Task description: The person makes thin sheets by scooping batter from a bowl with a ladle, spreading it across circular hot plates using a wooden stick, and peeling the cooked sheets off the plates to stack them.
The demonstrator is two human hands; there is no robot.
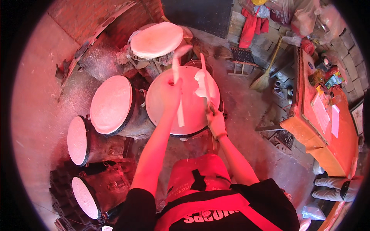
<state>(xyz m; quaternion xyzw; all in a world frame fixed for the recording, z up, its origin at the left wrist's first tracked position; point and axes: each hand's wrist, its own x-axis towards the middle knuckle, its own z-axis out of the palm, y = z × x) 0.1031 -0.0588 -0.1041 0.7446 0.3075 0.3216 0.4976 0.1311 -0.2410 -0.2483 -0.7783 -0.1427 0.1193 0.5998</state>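
The round white sheet (185,102) lies flat on the drum-shaped griddle (194,133) straight ahead of the person, just beyond the red apron, and both hands work over it. The left hand (170,89) is closed around a long flat white stick (178,98) that reaches from beyond the far rim down across the sheet's middle. The right hand (215,120), at the near right rim, grips a second thin stick (205,82) angled up toward the far edge, where a loose flap of white sheet (200,82) is lifted and crumpled against it. To do this well, I judge both sticks should stay low and flat against the surface, sliding under the thin layer rather than poking it, and the lift should be even so the flap does not tear; fingers are best kept off the griddle face, which may be hot. Around it stand more drums of the same kind with pale round tops: one just to the left (111,104), one behind (156,40), and two lower left (77,140) (85,196). The left neighbour nearly touches the working griddle, so the left elbow has little room. A broom (266,75) leans to the right, near an orange table (327,127) cluttered with small items, well apart from the work.
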